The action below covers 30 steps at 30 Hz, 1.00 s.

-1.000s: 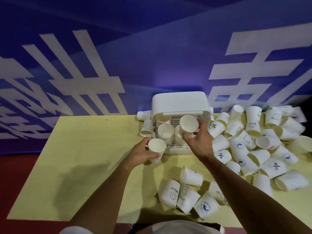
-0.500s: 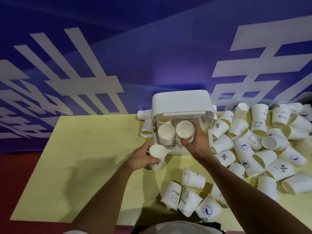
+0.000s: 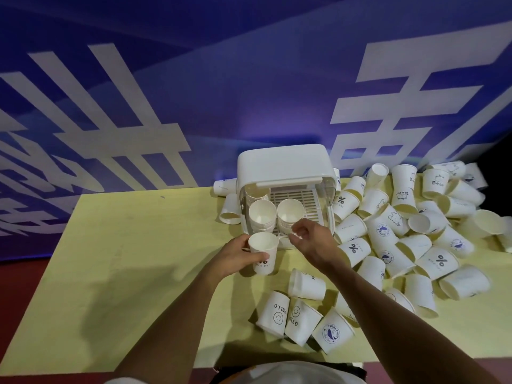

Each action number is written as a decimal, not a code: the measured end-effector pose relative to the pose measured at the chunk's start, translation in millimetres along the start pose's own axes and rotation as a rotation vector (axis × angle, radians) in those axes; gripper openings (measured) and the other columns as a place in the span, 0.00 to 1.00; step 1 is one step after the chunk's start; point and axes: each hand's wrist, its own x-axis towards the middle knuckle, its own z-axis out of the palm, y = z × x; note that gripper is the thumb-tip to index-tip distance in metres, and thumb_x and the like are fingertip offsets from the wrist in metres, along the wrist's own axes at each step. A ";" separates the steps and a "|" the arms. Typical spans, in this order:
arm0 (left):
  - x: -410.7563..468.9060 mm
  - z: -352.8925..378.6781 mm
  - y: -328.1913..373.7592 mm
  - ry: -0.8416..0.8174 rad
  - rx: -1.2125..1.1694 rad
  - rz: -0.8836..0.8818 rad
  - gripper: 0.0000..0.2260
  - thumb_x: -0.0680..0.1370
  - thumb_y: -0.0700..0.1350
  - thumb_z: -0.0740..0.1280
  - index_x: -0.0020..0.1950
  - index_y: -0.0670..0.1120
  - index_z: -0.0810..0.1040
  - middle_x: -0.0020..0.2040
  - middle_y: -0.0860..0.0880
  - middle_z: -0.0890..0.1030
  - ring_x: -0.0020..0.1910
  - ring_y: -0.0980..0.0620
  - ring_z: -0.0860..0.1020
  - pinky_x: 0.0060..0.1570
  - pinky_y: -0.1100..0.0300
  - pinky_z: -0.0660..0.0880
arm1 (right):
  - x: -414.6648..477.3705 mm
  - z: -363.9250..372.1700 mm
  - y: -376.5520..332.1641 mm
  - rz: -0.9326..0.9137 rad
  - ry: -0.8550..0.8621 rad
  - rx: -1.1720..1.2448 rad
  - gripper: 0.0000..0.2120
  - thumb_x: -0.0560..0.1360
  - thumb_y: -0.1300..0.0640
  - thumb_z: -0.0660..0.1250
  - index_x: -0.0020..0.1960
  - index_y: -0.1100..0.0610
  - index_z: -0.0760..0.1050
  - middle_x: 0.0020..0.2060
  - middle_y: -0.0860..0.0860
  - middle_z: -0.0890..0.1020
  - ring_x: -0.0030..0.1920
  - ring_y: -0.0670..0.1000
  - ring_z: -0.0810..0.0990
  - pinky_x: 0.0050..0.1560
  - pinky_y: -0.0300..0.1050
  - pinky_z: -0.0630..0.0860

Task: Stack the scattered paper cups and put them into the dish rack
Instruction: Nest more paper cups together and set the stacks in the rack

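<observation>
A white lidded dish rack [image 3: 282,167] stands at the table's far edge, its front open. Inside it stand two stacks of paper cups, the left stack [image 3: 261,216] and the right stack [image 3: 289,214], with more cups behind. My left hand [image 3: 235,257] grips a single upright paper cup [image 3: 263,252] just in front of the rack. My right hand [image 3: 309,238] hovers empty right in front of the right stack, fingers loosely curled. Several white printed cups [image 3: 393,231] lie scattered in a pile to the right.
More loose cups [image 3: 293,317] lie on the yellow table [image 3: 133,273] near me, below my right forearm. Two cups [image 3: 230,209] lie left of the rack. A blue wall with white characters rises behind the table.
My right hand lowered its cup onto the right stack inside the rack, let go, and drew back slightly. My left hand kept hold of its cup.
</observation>
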 end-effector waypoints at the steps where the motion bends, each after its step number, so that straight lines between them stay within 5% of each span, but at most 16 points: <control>1: 0.3 1.1 2.6 -0.004 -0.018 0.009 0.28 0.63 0.60 0.78 0.61 0.56 0.78 0.56 0.58 0.83 0.57 0.58 0.80 0.61 0.51 0.77 | -2.3 0.8 -0.7 -0.012 -0.044 0.015 0.13 0.74 0.51 0.72 0.56 0.55 0.78 0.48 0.46 0.82 0.49 0.45 0.80 0.51 0.38 0.76; 9: -2.1 9.9 25.9 -0.072 -0.158 0.091 0.28 0.68 0.56 0.78 0.67 0.53 0.77 0.58 0.55 0.84 0.59 0.56 0.81 0.65 0.52 0.75 | -11.1 7.5 -1.3 -0.020 -0.219 0.119 0.28 0.67 0.44 0.79 0.63 0.49 0.74 0.51 0.43 0.81 0.51 0.42 0.78 0.51 0.36 0.75; 14: -5.0 13.9 40.9 -0.083 -0.151 0.092 0.23 0.74 0.50 0.76 0.67 0.53 0.77 0.55 0.54 0.84 0.54 0.57 0.82 0.48 0.66 0.75 | -13.0 2.5 -5.3 -0.038 -0.193 0.142 0.33 0.67 0.44 0.78 0.68 0.50 0.69 0.53 0.43 0.80 0.50 0.40 0.79 0.45 0.31 0.73; 17: -5.7 11.5 43.2 -0.108 -0.149 0.055 0.22 0.74 0.51 0.75 0.66 0.53 0.75 0.53 0.54 0.85 0.50 0.61 0.82 0.42 0.67 0.74 | -12.3 -6.0 -4.5 -0.016 -0.119 0.138 0.32 0.68 0.44 0.77 0.67 0.51 0.70 0.52 0.44 0.80 0.50 0.43 0.79 0.44 0.33 0.73; 21: -3.8 8.0 32.8 -0.075 -0.074 -0.017 0.23 0.73 0.60 0.74 0.65 0.56 0.75 0.58 0.55 0.83 0.57 0.56 0.79 0.49 0.58 0.73 | -5.5 -21.2 -9.2 -0.017 0.055 0.144 0.30 0.69 0.45 0.77 0.66 0.51 0.70 0.52 0.44 0.80 0.50 0.44 0.78 0.46 0.35 0.75; 24: -0.4 10.7 27.2 -0.058 -0.045 -0.045 0.18 0.75 0.58 0.72 0.62 0.55 0.77 0.57 0.54 0.82 0.55 0.56 0.80 0.46 0.61 0.73 | 2.2 -26.0 -15.8 -0.034 0.164 0.197 0.31 0.68 0.46 0.77 0.66 0.51 0.70 0.53 0.43 0.79 0.53 0.46 0.78 0.53 0.46 0.79; 30: 9.1 10.9 19.2 -0.050 -0.015 -0.049 0.20 0.75 0.57 0.73 0.64 0.52 0.77 0.56 0.51 0.82 0.53 0.55 0.81 0.50 0.60 0.73 | 16.8 -25.9 -20.0 -0.047 0.254 0.187 0.30 0.68 0.42 0.76 0.65 0.47 0.67 0.55 0.41 0.77 0.55 0.46 0.77 0.53 0.48 0.78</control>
